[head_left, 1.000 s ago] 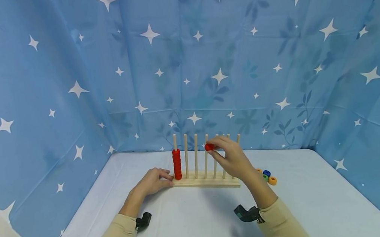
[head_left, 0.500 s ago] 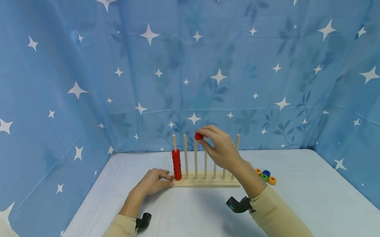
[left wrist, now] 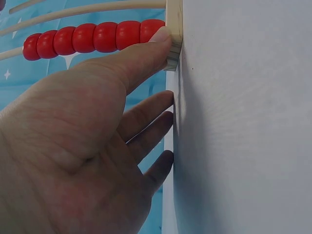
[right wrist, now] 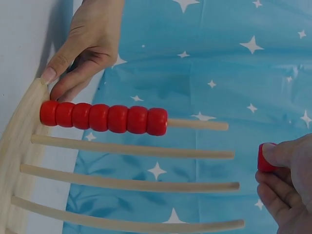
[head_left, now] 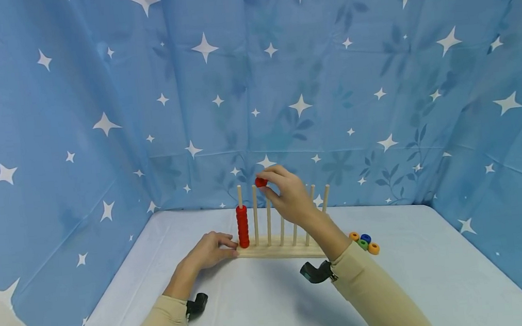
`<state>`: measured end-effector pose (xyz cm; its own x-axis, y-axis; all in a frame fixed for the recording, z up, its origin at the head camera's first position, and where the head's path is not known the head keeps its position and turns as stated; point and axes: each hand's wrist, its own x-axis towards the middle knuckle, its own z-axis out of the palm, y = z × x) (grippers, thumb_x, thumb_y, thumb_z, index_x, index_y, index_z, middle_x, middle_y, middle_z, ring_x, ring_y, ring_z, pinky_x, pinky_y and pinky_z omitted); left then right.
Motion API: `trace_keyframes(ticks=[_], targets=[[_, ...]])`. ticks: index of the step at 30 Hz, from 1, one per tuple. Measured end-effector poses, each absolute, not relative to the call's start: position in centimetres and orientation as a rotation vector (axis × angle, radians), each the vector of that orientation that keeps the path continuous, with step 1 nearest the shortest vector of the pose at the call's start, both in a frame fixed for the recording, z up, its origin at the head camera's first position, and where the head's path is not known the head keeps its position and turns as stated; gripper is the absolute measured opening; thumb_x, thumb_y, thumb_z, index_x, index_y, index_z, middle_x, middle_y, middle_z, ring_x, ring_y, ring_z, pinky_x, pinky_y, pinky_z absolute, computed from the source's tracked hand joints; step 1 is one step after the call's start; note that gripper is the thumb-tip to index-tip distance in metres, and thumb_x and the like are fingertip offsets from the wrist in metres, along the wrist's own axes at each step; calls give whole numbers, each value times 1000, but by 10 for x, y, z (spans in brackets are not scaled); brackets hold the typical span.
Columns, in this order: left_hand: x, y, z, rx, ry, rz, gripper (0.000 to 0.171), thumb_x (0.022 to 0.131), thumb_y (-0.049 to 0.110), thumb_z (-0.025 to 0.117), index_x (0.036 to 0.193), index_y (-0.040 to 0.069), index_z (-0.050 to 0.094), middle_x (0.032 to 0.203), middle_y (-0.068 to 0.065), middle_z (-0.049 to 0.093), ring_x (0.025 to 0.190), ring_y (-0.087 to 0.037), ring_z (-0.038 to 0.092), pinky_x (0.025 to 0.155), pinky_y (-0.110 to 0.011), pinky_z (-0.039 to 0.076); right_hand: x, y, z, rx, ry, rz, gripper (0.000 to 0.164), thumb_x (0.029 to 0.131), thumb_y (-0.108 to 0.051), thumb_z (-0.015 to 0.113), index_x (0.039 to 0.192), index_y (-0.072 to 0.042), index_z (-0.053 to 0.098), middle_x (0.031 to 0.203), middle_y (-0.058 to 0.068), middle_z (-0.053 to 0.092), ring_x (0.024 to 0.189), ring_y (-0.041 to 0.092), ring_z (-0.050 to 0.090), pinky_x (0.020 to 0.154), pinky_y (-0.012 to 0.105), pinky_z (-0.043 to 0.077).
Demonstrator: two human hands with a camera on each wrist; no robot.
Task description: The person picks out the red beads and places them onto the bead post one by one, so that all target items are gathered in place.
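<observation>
My right hand (head_left: pixel 291 197) pinches a red bead (head_left: pixel 261 182) between thumb and fingers. In the right wrist view this bead (right wrist: pixel 265 157) is just beyond the peg tips, apart from them. The wooden bead stand (head_left: pixel 282 251) has a row of upright pegs. Several red beads (head_left: pixel 243 226) are stacked on its leftmost peg, whose top sticks out bare. My left hand (head_left: pixel 209 250) holds the left end of the base, thumb (left wrist: pixel 155 44) on the wood beside the lowest bead. The other fingers reach down to the tabletop. My right hand and forearm hide parts of the right-hand pegs.
To the right of the stand lie loose beads: an orange bead (head_left: pixel 374 248), a blue bead (head_left: pixel 366 238), a green bead (head_left: pixel 363 244) and another orange one. A white cloth covers the table (head_left: pixel 236 310). A blue star-patterned curtain (head_left: pixel 191 112) hangs behind.
My right hand has moved left and up with the red bead, from in front of the middle pegs to near the second peg's top. The left hand stays in place.
</observation>
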<state>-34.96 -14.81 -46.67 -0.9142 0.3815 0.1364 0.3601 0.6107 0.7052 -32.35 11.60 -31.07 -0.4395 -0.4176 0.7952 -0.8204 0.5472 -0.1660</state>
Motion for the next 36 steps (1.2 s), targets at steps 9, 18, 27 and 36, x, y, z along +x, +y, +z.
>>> trace_keyframes(ticks=[9, 18, 27, 36], targets=[[-349, -148, -468, 645, 2801, 1215, 19, 88, 21, 84, 105, 13, 85, 136, -18, 69, 136, -42, 57, 114, -61, 42, -334, 98, -307, 975, -2213, 723, 24, 97, -4, 73, 121, -3, 74, 119, 7, 71, 108, 23, 71, 93, 36, 60], [-349, -149, -470, 649, 2794, 1214, 19, 88, 21, 84, 105, 13, 85, 136, -17, 69, 136, -41, 57, 114, -59, 43, -338, 83, -309, 994, -2289, 676, 28, 97, -4, 72, 125, -3, 73, 121, 7, 70, 107, 24, 71, 88, 35, 61], [-350, -151, -469, 685, 2787, 1202, 20, 89, 22, 83, 107, 13, 84, 137, -19, 68, 136, -42, 57, 115, -60, 42, -342, 73, -309, 1004, -2323, 645, 29, 97, -4, 72, 127, -3, 72, 124, 8, 70, 113, 25, 70, 93, 34, 60], [-350, -151, -467, 675, 2792, 1183, 20, 89, 21, 83, 107, 13, 85, 137, -18, 69, 137, -42, 56, 115, -60, 42, -344, 68, -312, 987, -2373, 620, 28, 97, -4, 71, 125, -5, 73, 125, 7, 69, 113, 24, 70, 90, 33, 60]])
